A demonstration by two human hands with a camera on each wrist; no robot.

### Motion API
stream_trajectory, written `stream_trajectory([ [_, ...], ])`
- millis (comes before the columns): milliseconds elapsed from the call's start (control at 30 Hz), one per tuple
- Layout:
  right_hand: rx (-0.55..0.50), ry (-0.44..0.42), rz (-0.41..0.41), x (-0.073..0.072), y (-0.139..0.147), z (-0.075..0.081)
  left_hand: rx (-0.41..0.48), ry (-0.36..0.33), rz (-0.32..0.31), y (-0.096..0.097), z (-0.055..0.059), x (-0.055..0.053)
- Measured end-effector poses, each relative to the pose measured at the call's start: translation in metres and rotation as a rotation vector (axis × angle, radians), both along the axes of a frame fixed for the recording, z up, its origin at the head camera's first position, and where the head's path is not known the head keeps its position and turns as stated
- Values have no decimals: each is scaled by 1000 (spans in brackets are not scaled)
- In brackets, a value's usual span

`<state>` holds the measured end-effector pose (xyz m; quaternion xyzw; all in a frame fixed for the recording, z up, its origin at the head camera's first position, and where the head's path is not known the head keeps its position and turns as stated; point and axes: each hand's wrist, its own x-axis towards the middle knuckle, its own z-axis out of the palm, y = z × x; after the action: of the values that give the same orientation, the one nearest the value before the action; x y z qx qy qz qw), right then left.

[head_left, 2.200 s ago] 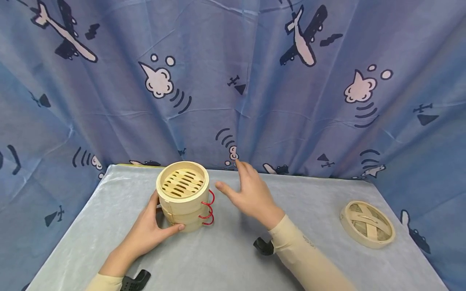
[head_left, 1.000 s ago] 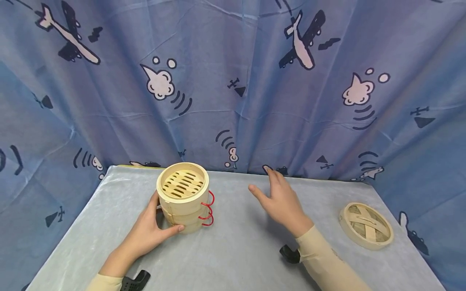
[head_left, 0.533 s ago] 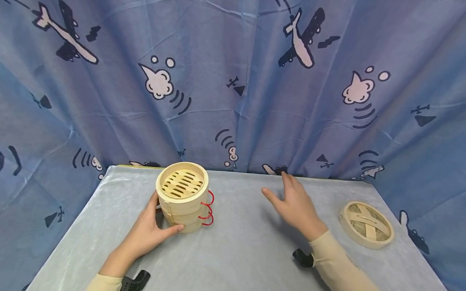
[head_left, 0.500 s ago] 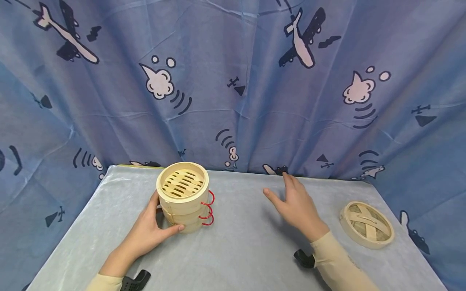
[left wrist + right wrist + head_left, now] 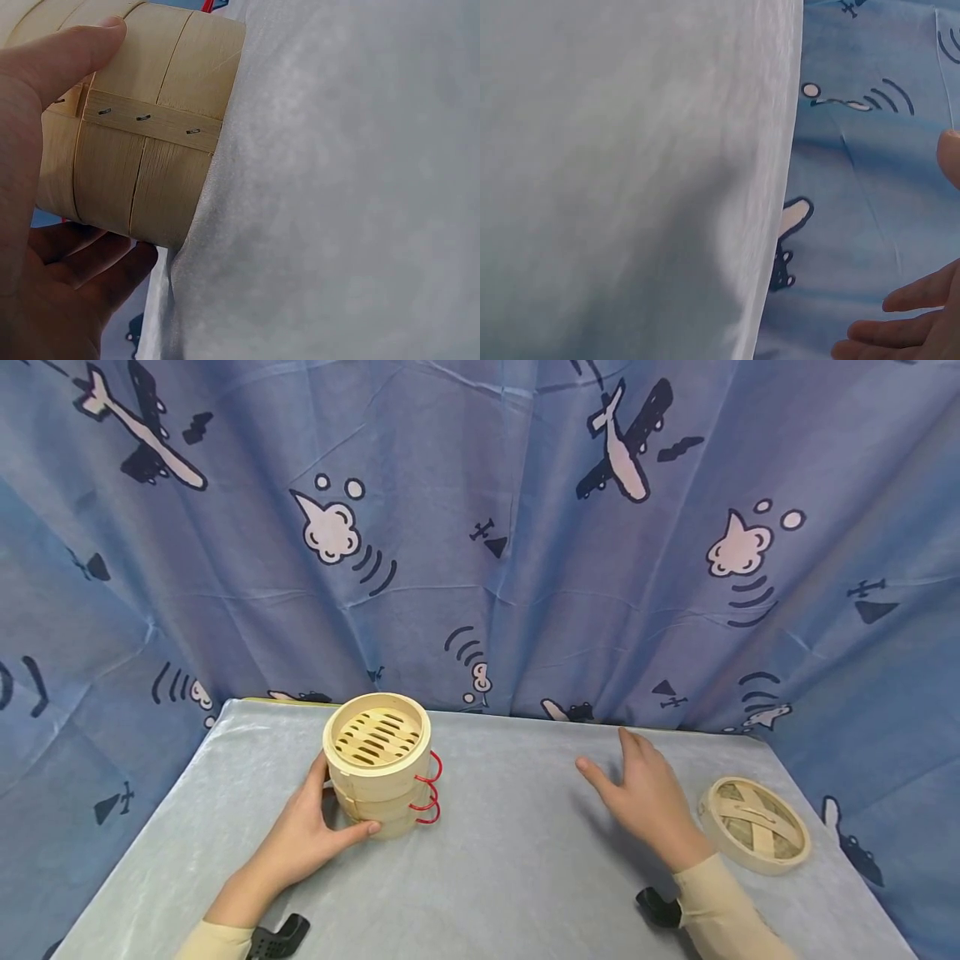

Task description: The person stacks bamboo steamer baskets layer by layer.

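Observation:
A stacked bamboo steamer (image 5: 378,785) stands upright left of centre on the table, its slatted floor showing at the top and red loops on its right side. My left hand (image 5: 300,839) grips it, thumb across the near side and fingers round the left and back. In the left wrist view the steamer's stapled bamboo wall (image 5: 142,161) lies between thumb and fingers. My right hand (image 5: 648,797) hovers over the table with fingers extended, holding nothing. To its right lies the round bamboo lid (image 5: 757,827) with crossed strips, apart from the hand.
A pale cloth (image 5: 510,860) covers the table. Behind the table's far edge hangs a blue curtain (image 5: 420,627) printed with planes and clouds. Black wrist mounts (image 5: 281,937) sit under both forearms.
My right hand has moved away from beside the steamer, rightward and slightly nearer, towards the lid. The left hand, the steamer and the lid have stayed in place.

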<state>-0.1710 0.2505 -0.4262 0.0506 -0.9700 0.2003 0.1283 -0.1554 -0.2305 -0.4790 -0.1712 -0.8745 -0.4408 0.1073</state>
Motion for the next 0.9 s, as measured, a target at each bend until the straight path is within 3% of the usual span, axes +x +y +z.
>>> stream_trajectory([
  [433,51,-31,-68,17,44,0,-3,-14,0,1,1,-1],
  [900,109,-100,-130,35,93,-13,-12,-18,7,-1,2,1],
])
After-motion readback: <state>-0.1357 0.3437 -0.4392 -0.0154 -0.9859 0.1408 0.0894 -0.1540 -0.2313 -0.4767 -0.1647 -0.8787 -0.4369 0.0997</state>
